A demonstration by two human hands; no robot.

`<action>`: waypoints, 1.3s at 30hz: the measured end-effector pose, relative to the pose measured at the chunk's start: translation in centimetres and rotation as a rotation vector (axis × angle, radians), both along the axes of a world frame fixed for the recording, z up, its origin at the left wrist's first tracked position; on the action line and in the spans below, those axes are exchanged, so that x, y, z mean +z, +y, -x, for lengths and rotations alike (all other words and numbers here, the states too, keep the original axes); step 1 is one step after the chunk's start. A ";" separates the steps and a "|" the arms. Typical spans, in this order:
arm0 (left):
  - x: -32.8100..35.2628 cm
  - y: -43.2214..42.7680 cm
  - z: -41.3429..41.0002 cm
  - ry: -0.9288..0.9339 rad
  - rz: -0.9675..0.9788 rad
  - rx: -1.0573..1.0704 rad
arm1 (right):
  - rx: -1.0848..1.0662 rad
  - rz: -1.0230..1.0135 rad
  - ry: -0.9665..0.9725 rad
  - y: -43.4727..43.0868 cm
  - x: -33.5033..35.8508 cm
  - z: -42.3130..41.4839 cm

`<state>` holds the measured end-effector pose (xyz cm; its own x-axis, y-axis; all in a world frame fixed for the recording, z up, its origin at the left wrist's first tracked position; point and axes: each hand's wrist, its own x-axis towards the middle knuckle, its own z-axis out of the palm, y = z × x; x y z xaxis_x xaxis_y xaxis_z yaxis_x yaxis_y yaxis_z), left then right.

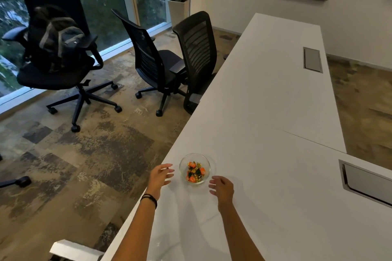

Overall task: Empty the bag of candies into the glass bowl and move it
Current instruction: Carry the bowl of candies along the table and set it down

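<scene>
A small clear glass bowl [182, 168] stands on the white table [265, 112], close to its left edge. Inside lie several wrapped candies [195, 172] in orange, green and gold. My left hand [161, 176] hovers just left of the bowl, fingers spread, a small gap between them and the glass. My right hand [221, 188] is at the bowl's near right, fingers curled loosely apart, also not touching it. Neither hand holds anything. No candy bag shows in view.
Two grey cable hatches [312, 60] [367, 182] are set into the table's right side. Three black office chairs stand on the carpet to the left: one [195, 57] tucked against the table edge, another [55, 44] carrying a backpack.
</scene>
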<state>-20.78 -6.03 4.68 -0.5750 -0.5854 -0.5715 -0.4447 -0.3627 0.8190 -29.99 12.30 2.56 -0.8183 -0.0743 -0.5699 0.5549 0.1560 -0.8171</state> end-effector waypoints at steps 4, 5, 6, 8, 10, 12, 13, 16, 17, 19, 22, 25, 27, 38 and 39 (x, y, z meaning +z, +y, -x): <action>-1.8 1.2 2.2 0.053 -0.099 0.072 | -0.117 0.080 -0.050 -0.4 -1.6 1.7; -2.3 1.4 2.7 0.060 -0.118 0.087 | -0.119 0.097 -0.059 -0.7 -1.9 1.9; -2.9 1.7 3.1 0.067 -0.134 0.109 | -0.127 0.119 -0.065 -1.0 -2.2 2.1; -4.0 2.1 3.7 0.091 -0.162 0.164 | -0.151 0.157 -0.078 -1.9 -2.9 2.3; -4.8 2.5 4.2 0.114 -0.168 0.197 | -0.168 0.181 -0.083 -2.7 -3.4 2.4; -5.5 2.9 4.5 0.136 -0.158 0.204 | -0.203 0.197 -0.079 -3.4 -3.9 2.4; -5.9 3.1 4.7 0.151 -0.154 0.211 | -0.220 0.199 -0.082 -3.7 -4.1 2.6; -6.8 4.0 5.1 0.168 -0.138 0.220 | -0.220 0.199 -0.093 -4.4 -4.9 2.8; -7.0 4.3 5.2 0.175 -0.138 0.226 | -0.216 0.199 -0.102 -4.7 -5.2 2.9; -7.2 5.0 5.4 0.205 -0.169 0.288 | -0.215 0.219 -0.127 -5.3 -5.5 2.9; -7.1 5.2 6.1 0.174 -0.198 0.318 | -0.195 0.305 -0.141 -6.0 -5.4 3.1; -6.7 5.0 7.2 0.177 -0.239 0.309 | -0.177 0.365 -0.176 -6.2 -4.8 3.4; -6.3 5.0 8.1 0.195 -0.286 0.329 | -0.246 0.447 -0.215 -6.2 -4.0 3.8; -1.5 5.9 12.2 0.381 -0.329 0.238 | -0.315 0.680 -0.206 -5.1 1.7 7.0; -1.1 6.2 12.4 0.383 -0.306 0.221 | -0.313 0.682 -0.192 -4.8 2.3 7.2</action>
